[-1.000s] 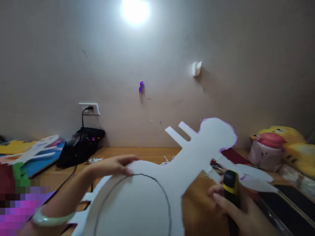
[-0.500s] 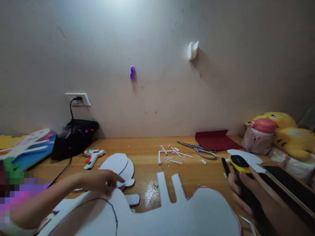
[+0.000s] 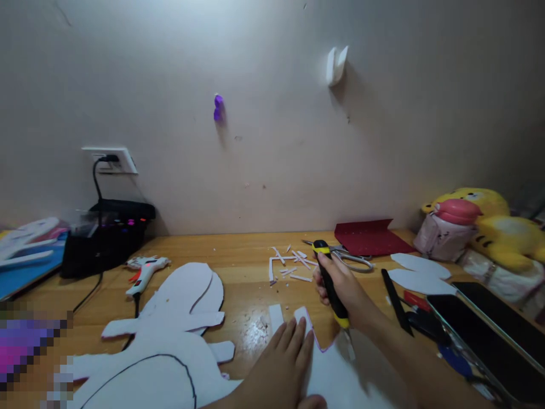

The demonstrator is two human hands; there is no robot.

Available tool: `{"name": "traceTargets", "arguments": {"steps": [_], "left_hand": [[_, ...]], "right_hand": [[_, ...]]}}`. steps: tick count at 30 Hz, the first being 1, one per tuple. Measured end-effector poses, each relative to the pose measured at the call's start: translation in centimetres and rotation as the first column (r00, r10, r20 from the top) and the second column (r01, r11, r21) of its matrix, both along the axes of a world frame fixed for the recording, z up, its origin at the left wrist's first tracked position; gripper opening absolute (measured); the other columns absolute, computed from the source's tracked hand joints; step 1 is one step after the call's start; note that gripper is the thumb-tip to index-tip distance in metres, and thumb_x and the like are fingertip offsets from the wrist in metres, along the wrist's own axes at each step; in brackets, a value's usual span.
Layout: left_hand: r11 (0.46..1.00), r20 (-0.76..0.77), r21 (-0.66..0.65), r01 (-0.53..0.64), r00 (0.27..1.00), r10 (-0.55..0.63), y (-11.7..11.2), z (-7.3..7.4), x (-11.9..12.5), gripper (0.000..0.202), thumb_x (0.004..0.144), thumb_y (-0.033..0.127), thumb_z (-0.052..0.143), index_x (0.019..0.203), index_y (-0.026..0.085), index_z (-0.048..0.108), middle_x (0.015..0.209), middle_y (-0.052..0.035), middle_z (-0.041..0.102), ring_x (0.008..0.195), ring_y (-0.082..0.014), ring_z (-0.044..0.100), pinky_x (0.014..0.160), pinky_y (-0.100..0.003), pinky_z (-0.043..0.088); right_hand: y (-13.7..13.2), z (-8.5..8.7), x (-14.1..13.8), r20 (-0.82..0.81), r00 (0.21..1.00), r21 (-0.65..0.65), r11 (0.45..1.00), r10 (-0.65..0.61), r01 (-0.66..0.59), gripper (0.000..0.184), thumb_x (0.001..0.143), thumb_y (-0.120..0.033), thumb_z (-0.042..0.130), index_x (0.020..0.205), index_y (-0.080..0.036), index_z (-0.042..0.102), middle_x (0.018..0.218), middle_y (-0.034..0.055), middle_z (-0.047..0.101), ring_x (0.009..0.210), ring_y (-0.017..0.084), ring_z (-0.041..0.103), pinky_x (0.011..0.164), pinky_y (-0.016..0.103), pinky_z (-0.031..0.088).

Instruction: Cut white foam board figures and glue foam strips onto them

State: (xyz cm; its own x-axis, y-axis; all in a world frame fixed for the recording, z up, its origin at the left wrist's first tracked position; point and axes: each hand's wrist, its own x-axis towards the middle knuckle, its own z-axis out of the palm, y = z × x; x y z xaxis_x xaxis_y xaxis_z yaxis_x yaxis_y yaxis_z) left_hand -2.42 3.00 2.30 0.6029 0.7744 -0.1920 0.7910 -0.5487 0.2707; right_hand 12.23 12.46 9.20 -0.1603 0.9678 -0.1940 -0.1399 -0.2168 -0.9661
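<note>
My left hand (image 3: 276, 363) lies flat, fingers stretched out, on a white foam-board cutout (image 3: 327, 372) with purple-marked edges and two narrow prongs at its top. My right hand (image 3: 349, 289) is wrapped round a black-and-yellow craft knife (image 3: 331, 287). The knife's thin blade points down toward me, over the right part of the cutout; whether it touches the board I cannot tell. Left of my hands lies a white animal-shaped cutout (image 3: 170, 341) with a black curve drawn on it.
White scraps (image 3: 293, 264) lie behind my hands, near metal scissors (image 3: 360, 262) and a dark red sheet (image 3: 370, 238). A glue gun (image 3: 147, 272) rests at the left with its cord. Two phones (image 3: 477, 335), white oval pieces (image 3: 419, 272) and a pink-lidded bottle (image 3: 447, 233) are at the right.
My left hand has come from the left cutout to the prongs of the middle one. My right hand has carried the knife leftward over the board. The view has shifted slightly.
</note>
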Motion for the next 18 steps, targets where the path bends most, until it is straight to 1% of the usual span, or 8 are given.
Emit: {"name": "traceTargets", "arguments": {"steps": [2,4,6,8,10,13,15,18], "left_hand": [[0.999,0.032,-0.03,-0.011,0.999,0.012,0.2,0.0,-0.4,0.083,0.098,0.063,0.042,0.154,0.003,0.028,0.157,-0.0256,0.016,0.147,-0.0394,0.019,0.118,-0.052,0.027],[0.999,0.047,-0.031,-0.019,0.999,0.021,0.2,0.0,-0.5,0.081,0.099,0.063,0.042,0.153,0.004,0.03,0.157,-0.0242,0.018,0.147,-0.039,0.02,0.117,-0.052,0.028],[1.0,0.038,0.013,-0.014,0.999,0.014,0.1,-0.3,-0.2,0.076,0.1,0.059,0.04,0.152,0.004,0.034,0.156,-0.0246,0.023,0.145,-0.039,0.025,0.116,-0.052,0.031],[0.993,-0.004,0.118,0.021,1.0,-0.021,0.0,-1.2,0.2,0.068,0.102,0.051,0.04,0.147,-0.001,0.041,0.151,-0.0276,0.033,0.141,-0.0393,0.036,0.113,-0.05,0.037],[0.959,-0.063,0.27,0.087,0.995,-0.073,-0.1,-2.5,0.6,0.06,0.102,0.043,0.042,0.139,-0.004,0.051,0.141,-0.0296,0.047,0.132,-0.0389,0.05,0.108,-0.046,0.043],[0.864,-0.118,0.478,0.158,0.986,-0.115,-0.3,-4.3,0.8,0.053,0.102,0.039,0.043,0.129,-0.004,0.061,0.129,-0.0276,0.06,0.12,-0.0363,0.062,0.101,-0.043,0.048],[0.815,-0.125,0.554,0.167,0.985,-0.118,-0.3,-5.1,0.8,0.054,0.101,0.041,0.044,0.126,-0.003,0.062,0.126,-0.0265,0.063,0.115,-0.0351,0.065,0.098,-0.042,0.05],[0.78,-0.14,0.598,0.183,0.982,-0.124,-0.3,-5.3,0.8,0.054,0.1,0.042,0.045,0.124,-0.002,0.064,0.123,-0.026,0.065,0.111,-0.0341,0.067,0.094,-0.041,0.051]], "right_hand": [[0.6,-0.8,-0.6,0.022,1.0,0.013,1.0,-0.006,0.005,0.034,0.077,-0.054,0.062,0.083,-0.024,0.047,0.054,-0.0096,0.052,0.036,0.007,0.043,0.032,0.016,0.034],[1.3,-1.6,-1.3,0.026,0.999,0.009,1.0,-0.021,0.02,0.031,0.08,-0.053,0.057,0.083,-0.024,0.047,0.052,-0.0103,0.05,0.035,0.007,0.041,0.031,0.016,0.033],[1.9,-2.4,-2.2,0.024,0.999,-0.005,1.0,-0.024,0.024,0.03,0.081,-0.053,0.054,0.082,-0.023,0.047,0.052,-0.0102,0.049,0.034,0.006,0.04,0.031,0.016,0.032],[2.2,-3.0,-3.1,0.027,0.999,-0.018,0.999,-0.026,0.027,0.032,0.081,-0.054,0.055,0.082,-0.023,0.046,0.052,-0.0101,0.049,0.034,0.006,0.039,0.031,0.016,0.031],[2.4,-3.4,-3.9,0.039,0.999,-0.027,0.999,-0.029,0.03,0.034,0.08,-0.056,0.057,0.082,-0.024,0.046,0.051,-0.011,0.047,0.032,0.006,0.037,0.03,0.016,0.029],[2.5,-3.6,-4.3,0.061,0.997,-0.018,0.999,-0.045,0.046,0.032,0.081,-0.053,0.058,0.082,-0.023,0.046,0.051,-0.0119,0.045,0.032,0.005,0.036,0.03,0.016,0.027],[2.5,-3.5,-4.2,0.062,0.997,-0.011,0.999,-0.042,0.042,0.028,0.085,-0.05,0.054,0.083,-0.023,0.047,0.053,-0.0117,0.046,0.032,0.005,0.037,0.031,0.015,0.027],[2.4,-3.4,-4.0,0.055,0.998,-0.016,1.0,-0.017,0.018,0.025,0.089,-0.048,0.046,0.085,-0.023,0.045,0.052,-0.0118,0.045,0.031,0.005,0.035,0.031,0.015,0.026]]}}
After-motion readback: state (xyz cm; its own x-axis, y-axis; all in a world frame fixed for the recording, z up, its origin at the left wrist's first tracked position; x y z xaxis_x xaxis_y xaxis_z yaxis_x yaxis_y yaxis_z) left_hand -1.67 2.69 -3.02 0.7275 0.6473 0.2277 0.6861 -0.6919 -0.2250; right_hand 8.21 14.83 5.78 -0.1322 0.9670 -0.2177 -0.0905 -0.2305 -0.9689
